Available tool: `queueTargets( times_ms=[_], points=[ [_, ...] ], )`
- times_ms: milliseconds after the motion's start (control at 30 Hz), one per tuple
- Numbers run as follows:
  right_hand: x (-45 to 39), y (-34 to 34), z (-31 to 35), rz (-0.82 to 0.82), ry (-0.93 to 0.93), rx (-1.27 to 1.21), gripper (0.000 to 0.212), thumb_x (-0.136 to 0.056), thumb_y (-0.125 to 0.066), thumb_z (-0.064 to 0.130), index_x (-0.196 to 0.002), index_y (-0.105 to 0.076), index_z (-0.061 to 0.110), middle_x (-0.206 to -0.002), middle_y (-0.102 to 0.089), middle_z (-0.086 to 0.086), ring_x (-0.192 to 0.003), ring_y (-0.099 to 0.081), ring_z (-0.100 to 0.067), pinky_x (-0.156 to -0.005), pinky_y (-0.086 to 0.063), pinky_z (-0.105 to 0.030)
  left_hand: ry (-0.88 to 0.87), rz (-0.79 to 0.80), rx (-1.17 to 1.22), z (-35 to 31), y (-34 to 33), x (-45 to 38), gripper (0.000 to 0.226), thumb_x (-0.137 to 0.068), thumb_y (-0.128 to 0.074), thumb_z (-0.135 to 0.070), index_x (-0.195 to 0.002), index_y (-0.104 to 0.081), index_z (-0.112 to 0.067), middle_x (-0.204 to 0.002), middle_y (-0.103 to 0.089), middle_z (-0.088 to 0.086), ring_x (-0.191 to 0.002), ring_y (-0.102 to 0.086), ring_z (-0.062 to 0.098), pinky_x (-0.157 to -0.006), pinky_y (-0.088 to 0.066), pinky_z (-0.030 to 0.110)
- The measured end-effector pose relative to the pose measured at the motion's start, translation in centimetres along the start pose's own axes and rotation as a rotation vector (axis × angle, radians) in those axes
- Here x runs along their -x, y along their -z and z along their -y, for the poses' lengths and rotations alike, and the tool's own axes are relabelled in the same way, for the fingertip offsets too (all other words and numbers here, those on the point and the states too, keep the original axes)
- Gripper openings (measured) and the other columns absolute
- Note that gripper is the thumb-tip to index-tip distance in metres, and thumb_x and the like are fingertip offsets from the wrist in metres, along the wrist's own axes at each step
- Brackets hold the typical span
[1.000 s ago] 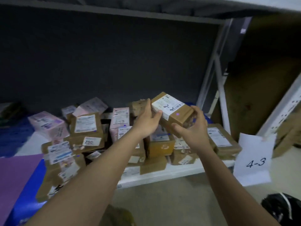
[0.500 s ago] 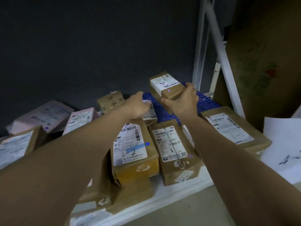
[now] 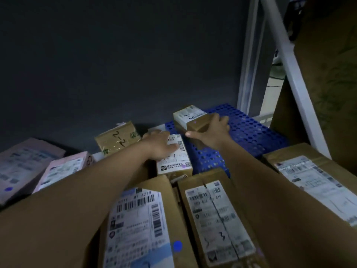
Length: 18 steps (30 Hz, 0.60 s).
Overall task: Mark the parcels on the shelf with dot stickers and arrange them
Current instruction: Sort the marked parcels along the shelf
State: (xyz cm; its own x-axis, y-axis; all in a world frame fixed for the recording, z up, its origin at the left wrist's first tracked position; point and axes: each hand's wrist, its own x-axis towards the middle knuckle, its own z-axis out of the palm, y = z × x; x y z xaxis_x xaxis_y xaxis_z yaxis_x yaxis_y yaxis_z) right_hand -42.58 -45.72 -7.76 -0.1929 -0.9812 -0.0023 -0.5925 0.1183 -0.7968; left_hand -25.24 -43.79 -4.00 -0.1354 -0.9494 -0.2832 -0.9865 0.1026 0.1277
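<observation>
Reaching deep into the shelf, the right hand [image 3: 210, 132] wraps its fingers around a small brown parcel [image 3: 191, 118] sitting on the blue perforated mat [image 3: 249, 132] near the back right corner. The left hand [image 3: 160, 146] lies flat, fingers spread, on a labelled parcel [image 3: 176, 159] just beside it. A blue dot sticker [image 3: 177, 246] marks the front parcel [image 3: 143, 229].

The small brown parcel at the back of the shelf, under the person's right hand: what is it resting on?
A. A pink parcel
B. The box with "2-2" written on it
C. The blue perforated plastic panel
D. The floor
C: the small brown parcel, gripped by the right hand, sits on the blue perforated panel, apart from the "2-2" box to its left.
</observation>
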Motion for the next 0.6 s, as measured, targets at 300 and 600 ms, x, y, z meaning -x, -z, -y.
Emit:
queueTargets(
  times_ms=[300, 600],
  points=[
    [-3.3, -2.7, 0.9, 0.092, 0.100, 0.016, 0.088, -0.076, -0.073, 0.049, -0.146, -0.027, 0.022, -0.146, -0.022, -0.009, -0.138, -0.017, -0.035, -0.113, -0.022, -0.043, 0.008, -0.026, 0.038, 1.6, 0.4, -1.5, 0.062, -0.097, -0.035, -0.052, -0.151, -0.020, -0.025, -0.155, -0.022, 0.008, -0.142, -0.018, 0.031, -0.113, -0.018, 0.037],
    [-2.7, -4.0, 2.7, 0.075, 0.157, -0.131, 0.067, -0.083, -0.073, 0.027, -0.140, -0.039, 0.015, -0.141, -0.034, -0.012, -0.128, -0.036, -0.026, -0.102, -0.032, -0.029, 0.023, -0.109, 0.072, 2.8, 0.3, -0.1, 0.064, -0.096, -0.040, -0.050, -0.150, -0.023, -0.023, -0.152, -0.026, 0.012, -0.140, -0.023, 0.031, -0.114, -0.024, 0.042]
  ],
)
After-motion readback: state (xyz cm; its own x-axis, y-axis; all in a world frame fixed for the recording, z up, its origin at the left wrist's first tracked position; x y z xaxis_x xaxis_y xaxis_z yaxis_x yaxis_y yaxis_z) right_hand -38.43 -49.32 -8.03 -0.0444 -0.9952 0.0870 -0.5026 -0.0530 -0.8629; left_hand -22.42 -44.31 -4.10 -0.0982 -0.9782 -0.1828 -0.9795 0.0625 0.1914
